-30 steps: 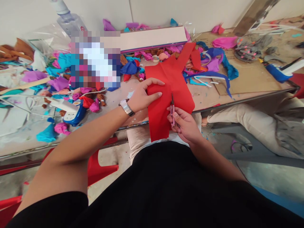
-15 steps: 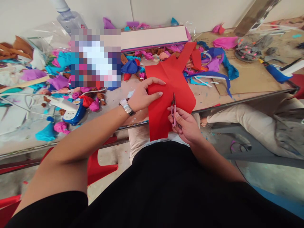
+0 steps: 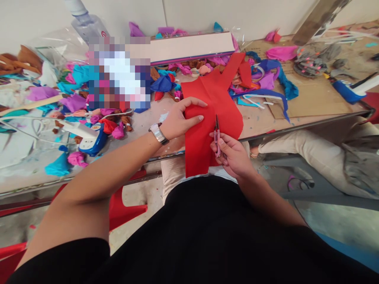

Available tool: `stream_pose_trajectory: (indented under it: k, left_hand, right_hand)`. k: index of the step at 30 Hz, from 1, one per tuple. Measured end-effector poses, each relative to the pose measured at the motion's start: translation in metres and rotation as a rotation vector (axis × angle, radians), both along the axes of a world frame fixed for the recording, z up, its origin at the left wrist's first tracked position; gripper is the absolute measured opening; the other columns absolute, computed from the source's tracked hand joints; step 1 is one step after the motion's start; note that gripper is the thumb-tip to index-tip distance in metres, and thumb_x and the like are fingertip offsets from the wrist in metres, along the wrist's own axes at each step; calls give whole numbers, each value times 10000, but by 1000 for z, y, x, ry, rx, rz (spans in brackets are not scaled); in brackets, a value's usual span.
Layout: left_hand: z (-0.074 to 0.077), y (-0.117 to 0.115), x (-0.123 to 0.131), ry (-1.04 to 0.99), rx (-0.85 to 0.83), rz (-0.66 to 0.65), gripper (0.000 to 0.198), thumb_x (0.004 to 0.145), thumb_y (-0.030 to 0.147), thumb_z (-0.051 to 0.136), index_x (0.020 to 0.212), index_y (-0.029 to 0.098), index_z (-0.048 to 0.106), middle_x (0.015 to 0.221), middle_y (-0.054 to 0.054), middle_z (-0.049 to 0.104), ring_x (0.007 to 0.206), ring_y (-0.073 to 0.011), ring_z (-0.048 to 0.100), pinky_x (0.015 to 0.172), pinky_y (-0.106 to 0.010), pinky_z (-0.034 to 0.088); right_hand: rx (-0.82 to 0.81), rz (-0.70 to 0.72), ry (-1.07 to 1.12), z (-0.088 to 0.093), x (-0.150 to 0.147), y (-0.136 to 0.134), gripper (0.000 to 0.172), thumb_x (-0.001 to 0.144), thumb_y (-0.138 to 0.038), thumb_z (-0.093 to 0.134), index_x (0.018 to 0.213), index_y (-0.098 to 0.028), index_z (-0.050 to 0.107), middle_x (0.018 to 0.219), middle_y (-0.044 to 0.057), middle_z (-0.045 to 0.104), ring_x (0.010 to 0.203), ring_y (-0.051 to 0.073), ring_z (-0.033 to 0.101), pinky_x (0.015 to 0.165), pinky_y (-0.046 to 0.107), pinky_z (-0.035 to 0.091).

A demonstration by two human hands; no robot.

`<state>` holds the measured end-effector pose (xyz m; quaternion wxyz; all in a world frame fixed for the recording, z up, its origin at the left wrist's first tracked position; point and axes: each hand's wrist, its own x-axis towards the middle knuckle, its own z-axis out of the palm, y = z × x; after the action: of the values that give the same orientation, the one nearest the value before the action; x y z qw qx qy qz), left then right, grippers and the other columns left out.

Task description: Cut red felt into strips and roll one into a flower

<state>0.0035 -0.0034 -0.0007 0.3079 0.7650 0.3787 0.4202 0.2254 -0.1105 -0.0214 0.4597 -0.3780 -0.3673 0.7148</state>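
Note:
A large red sheet, like crepe paper or thin cloth, [image 3: 204, 92] lies over the front edge of the table, its lower end hanging toward my lap. My left hand [image 3: 180, 120] rests on its left side, thumb and forefinger spread apart on the red surface; the other fingers are mostly hidden. Small scissors with pink handles [image 3: 217, 144] are gripped in my right hand [image 3: 233, 156]. Their dark blades point away from me over the middle of the sheet, close together. Whether the blades pass through the sheet, I cannot tell.
Crumpled coloured pieces [image 3: 74, 102] crowd the table's left and back. A long pale box [image 3: 192, 47] lies behind the sheet. A blue-and-white device [image 3: 90, 140] and a cable sit left. Cardboard [image 3: 314, 98] covers the right side. Another person's leg [image 3: 299, 142] shows at right.
The scissors' handles and blades have come slightly closer together in my right hand. The sheet's lower right edge has shifted a little left. My left hand has hardly moved.

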Motion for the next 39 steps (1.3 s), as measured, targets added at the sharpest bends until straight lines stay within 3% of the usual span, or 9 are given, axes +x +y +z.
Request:
stream_pose_trajectory:
  k: [8, 14, 39]
  left_hand:
    - [-2, 3, -2, -10, -46, 33, 494, 860, 456, 777, 1297, 229, 730, 1409, -109, 748, 1324, -318, 693, 1202, -529, 542]
    - [-4, 4, -2, -8, -63, -38, 614, 834, 432, 812, 1390, 205, 687, 1461, -129, 721, 1350, -331, 690, 1178, -517, 568]
    - [0, 1, -1, 20, -10, -119, 646, 822, 424, 816, 1413, 204, 674, 1501, -118, 698, 1405, -331, 658, 1262, -514, 502]
  right_hand:
    - [0, 15, -6, -2, 1, -3, 429, 908, -504, 842, 1186, -213, 693, 749, -61, 579, 447, 24, 277, 432, 224, 186]
    - [-13, 20, 8, -2, 1, -4, 412, 921, -491, 829, 1194, -213, 694, 764, -60, 589, 438, 19, 268, 431, 229, 184]
    - [9, -5, 6, 2, 2, 8, 449, 884, -498, 874, 1177, -197, 716, 757, -57, 609, 428, 9, 296, 415, 218, 178]
